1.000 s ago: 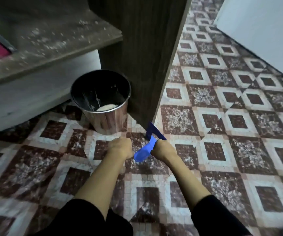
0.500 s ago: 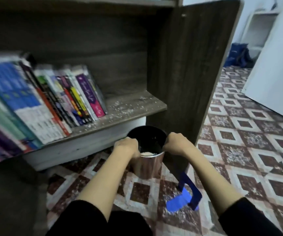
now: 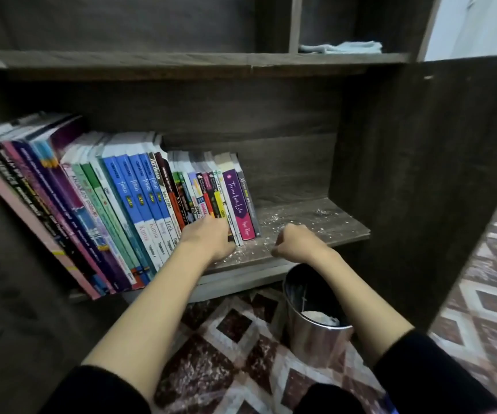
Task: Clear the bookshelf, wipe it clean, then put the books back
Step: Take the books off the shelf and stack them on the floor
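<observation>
A row of leaning books (image 3: 139, 201) fills the left and middle of the dark wooden bookshelf's lower shelf (image 3: 325, 231). My left hand (image 3: 208, 239) grips the lower spines of the small books beside the purple one (image 3: 238, 201); its fingertips are hidden. My right hand (image 3: 295, 243) rests curled in a fist on the shelf's front edge and holds nothing that I can see. White crumbs (image 3: 274, 225) are scattered over the bare right part of the shelf.
A shiny metal bin (image 3: 316, 327) with white debris inside stands on the patterned tile floor (image 3: 235, 339) just below the shelf edge. A folded light-blue cloth (image 3: 340, 47) lies on the upper shelf. The bookshelf's side panel (image 3: 420, 174) closes off the right.
Both hands left the blue dustpan on the floor, touched the bin's rim, then rose to the shelf. The view swung up from the floor to the books.
</observation>
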